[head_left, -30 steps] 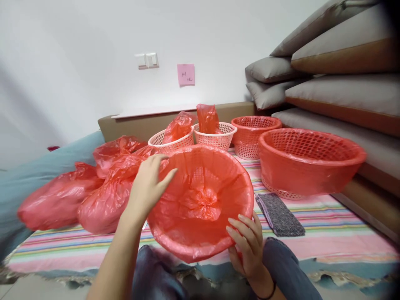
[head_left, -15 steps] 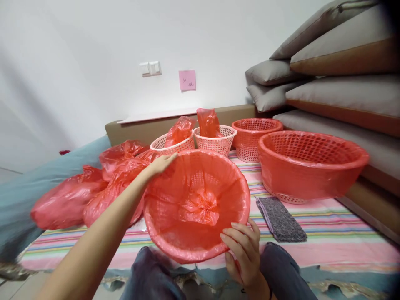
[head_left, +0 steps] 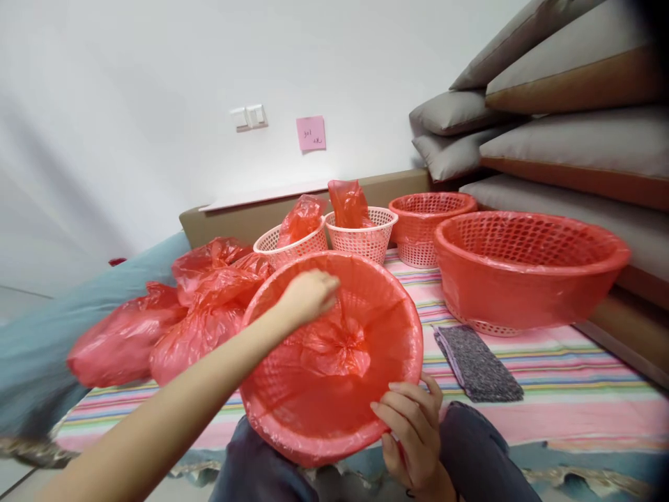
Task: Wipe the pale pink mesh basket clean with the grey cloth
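A round basket point(head_left: 324, 418) lined with a red plastic bag point(head_left: 339, 348) is tilted toward me over my knees, its mouth facing me. The bag folds over the rim and gathers into a knot-like pucker at the bottom. My right hand point(head_left: 410, 429) grips the lower right of the rim, fingers on the bag-covered edge. Inside the mouth, near the upper left, hovers my left hand point(head_left: 312, 296). Its fingers are curled into a fist and nothing shows in it.
Behind stand two pale pink baskets point(head_left: 360, 244) with red bags in them. At right are two baskets point(head_left: 527, 300) covered in red plastic, beside stacked cushions point(head_left: 575, 146). Full red bags point(head_left: 125, 341) lie left. A folded grey cloth point(head_left: 478, 362) rests on the striped sheet point(head_left: 575, 418).
My left hand has let go of the upper left rim and moved right, into the basket's mouth, its fingers closing. My right hand keeps its grip; the basket has come slightly lower.
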`<state>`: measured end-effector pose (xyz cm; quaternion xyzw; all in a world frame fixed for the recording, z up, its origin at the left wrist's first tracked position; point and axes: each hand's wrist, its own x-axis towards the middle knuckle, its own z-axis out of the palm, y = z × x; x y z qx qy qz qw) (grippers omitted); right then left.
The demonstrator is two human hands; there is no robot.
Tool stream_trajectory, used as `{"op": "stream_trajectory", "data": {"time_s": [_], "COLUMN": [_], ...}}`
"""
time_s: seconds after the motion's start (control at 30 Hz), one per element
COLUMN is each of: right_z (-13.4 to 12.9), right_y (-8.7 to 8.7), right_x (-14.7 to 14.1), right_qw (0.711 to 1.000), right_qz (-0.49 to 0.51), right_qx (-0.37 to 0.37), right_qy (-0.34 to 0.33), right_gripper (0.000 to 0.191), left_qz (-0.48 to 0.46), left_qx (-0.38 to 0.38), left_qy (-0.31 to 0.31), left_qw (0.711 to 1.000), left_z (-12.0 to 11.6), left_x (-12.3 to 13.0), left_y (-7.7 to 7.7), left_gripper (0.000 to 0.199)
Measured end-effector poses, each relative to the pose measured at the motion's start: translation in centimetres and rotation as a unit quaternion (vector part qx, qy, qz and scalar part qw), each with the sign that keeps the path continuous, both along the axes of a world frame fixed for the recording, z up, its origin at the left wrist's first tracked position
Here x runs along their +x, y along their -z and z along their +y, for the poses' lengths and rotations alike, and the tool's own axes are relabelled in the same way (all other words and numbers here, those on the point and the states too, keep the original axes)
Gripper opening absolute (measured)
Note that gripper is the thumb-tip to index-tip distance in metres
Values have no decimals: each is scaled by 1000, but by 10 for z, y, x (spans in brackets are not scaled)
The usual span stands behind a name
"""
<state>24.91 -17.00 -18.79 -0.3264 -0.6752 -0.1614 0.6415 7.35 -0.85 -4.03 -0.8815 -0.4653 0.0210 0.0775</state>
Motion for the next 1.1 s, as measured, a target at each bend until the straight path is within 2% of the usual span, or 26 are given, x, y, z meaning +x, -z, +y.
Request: {"op": "stream_trajectory", "data": {"time_s": [0.03,0.07,0.17,0.23,0.33,0.43,0.5,0.57,0.67,0.9,1.0,1.1], "right_z": [-2,-4,-10,-11,-7,-3,-1,-2,-3,-5,-4,-2], "right_y": [0,1,4,7,8,7,5,4,2,-3,-7,-9], "right_x": [-1,-2,-5,-5,-5,-6,-7,-8,-8,-3,3,4], "right_qw": [1000,1000,1000,999,997,996,996,996,997,998,999,1000], "right_qz": [1,5,6,-4,-8,18,31,25,12,-4,-11,6], "right_qx": [-1,-1,17,39,65,78,78,70,59,47,37,16], "right_qy": [2,6,20,29,31,35,44,50,53,42,30,24], "right_gripper": [25,26,28,27,28,32,33,34,35,28,24,23], "left_qz": [32,59,113,171,189,174,133,89,69,76,91,128], "left_qx": [-51,-90,-155,-196,-205,-212,-212,-204,-194,-202,-214,-248], "left_qy": [21,29,1,-53,-76,-81,-75,-64,-58,-73,-79,-58], "left_qw": [998,994,981,964,957,958,965,973,977,974,969,959], "left_z": [-5,-8,-5,4,20,30,32,31,28,22,23,25], "left_x": [11,19,34,40,44,40,34,28,24,33,38,48], "left_y": [17,37,97,129,160,180,192,200,206,204,192,162], "left_gripper": [28,31,78,113,137,141,137,133,135,132,138,135]}}
